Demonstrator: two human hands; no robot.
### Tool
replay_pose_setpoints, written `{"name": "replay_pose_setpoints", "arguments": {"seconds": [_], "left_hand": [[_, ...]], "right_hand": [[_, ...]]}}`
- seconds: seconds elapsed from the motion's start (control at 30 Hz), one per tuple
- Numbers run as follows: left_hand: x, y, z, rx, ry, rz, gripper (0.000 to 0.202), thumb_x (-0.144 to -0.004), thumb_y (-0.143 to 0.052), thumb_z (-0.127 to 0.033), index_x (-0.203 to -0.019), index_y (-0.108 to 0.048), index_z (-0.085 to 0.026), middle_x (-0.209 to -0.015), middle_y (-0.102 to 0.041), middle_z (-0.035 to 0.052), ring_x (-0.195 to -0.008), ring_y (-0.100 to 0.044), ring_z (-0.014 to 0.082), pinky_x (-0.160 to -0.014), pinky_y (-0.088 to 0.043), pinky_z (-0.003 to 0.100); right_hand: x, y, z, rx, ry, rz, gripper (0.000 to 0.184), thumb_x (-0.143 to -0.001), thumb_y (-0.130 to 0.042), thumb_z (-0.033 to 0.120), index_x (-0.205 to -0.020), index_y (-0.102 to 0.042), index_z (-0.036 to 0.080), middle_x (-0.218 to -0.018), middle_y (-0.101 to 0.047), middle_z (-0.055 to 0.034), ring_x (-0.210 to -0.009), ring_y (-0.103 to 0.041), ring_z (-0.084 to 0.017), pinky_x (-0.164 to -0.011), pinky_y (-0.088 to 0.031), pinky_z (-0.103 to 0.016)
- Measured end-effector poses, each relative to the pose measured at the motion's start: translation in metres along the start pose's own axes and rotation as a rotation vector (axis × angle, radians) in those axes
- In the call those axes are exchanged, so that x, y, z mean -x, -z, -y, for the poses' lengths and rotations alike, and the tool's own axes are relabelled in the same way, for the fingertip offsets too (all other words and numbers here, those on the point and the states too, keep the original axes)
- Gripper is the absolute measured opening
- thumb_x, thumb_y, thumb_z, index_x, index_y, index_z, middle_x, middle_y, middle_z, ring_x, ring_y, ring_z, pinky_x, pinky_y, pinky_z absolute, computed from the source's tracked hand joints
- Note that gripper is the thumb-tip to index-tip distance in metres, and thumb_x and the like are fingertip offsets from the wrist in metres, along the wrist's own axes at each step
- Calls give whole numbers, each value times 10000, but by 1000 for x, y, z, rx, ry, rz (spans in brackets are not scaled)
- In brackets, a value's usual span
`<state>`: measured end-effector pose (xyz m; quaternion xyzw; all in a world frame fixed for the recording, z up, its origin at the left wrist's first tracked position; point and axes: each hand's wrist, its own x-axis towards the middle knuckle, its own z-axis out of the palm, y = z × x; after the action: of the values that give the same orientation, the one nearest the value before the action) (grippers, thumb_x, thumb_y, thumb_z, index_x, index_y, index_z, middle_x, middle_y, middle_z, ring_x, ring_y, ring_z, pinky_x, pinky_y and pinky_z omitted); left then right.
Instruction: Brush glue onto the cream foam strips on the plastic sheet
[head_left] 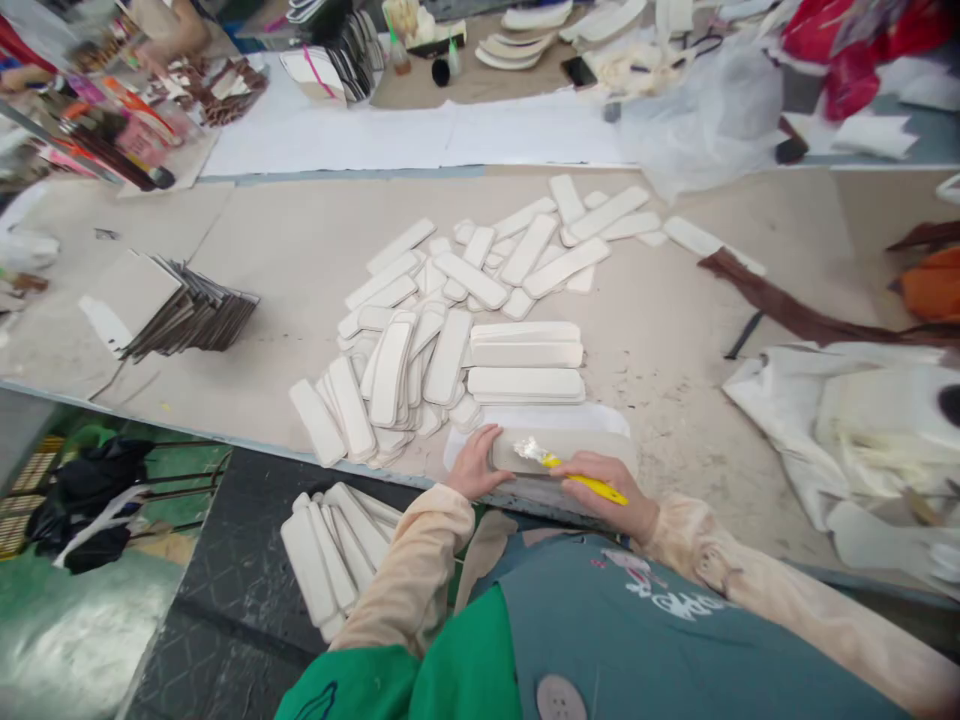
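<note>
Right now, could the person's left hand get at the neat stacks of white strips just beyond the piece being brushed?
Probably yes. The left hand rests on the end of the piece, and the stacked strips lie just beyond it on the table with nothing between.

The person wears pale peach sleeve covers, gathered at the wrists, over both arms. A teal apron (645,640) with white lettering and a large grey button (556,697) covers a bright green garment (405,680).
</note>
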<state>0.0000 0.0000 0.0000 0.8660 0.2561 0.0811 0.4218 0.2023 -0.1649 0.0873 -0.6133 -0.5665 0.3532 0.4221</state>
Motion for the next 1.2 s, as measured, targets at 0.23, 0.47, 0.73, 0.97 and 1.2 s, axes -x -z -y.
{"name": "replay_pose_setpoints", "arguments": {"seconds": [0.23, 0.47, 0.73, 0.97, 1.2], "left_hand": [[-2, -3, 6, -4, -7, -11, 829, -579, -757, -444, -1281, -398, -185, -1314, -431, 137, -1248, -389, 285, -1061, -323, 484], [-3, -2, 5, -3, -16, -23, 767, -607, -737, -384, -1272, -410, -184, -1294, -455, 132, -1238, -402, 281, -1055, -331, 482], [-2, -1, -2, -15, -11, -25, 734, -644, -712, -379, -1286, -408, -191, -1314, -445, 127, -1242, -406, 275, -1038, -364, 470], [0, -1, -2, -23, 34, -20, 718, -666, -696, -407, -1296, -407, -218, -1349, -430, 118, -1262, -395, 271, -1012, -402, 464], [1, -2, 0, -29, 36, 0, 711, -679, -681, -413, -1302, -396, -222, -1353, -427, 118, -1260, -400, 269, -986, -429, 462]], "right_hand": [[-19, -23, -12, 113, 171, -12, 212, -849, -523, 269, -1000, -659, 207, -799, -658, -65, -718, -591, -160, -666, -477, -281], [-24, -28, -24, 157, 224, 66, 210, -826, -563, 292, -986, -672, 212, -768, -612, -58, -686, -578, -147, -629, -463, -253], [-27, -18, -30, 177, 204, 106, 207, -835, -525, 257, -968, -674, 203, -759, -620, -55, -692, -578, -145, -631, -467, -249], [4, 23, -33, 222, 111, 85, 224, -858, -513, 271, -1004, -670, 208, -761, -620, -54, -704, -582, -144, -650, -463, -254], [52, 67, -39, 275, -17, 21, 224, -845, -529, 259, -1015, -669, 220, -751, -631, -47, -689, -588, -150, -631, -458, -261]]}}
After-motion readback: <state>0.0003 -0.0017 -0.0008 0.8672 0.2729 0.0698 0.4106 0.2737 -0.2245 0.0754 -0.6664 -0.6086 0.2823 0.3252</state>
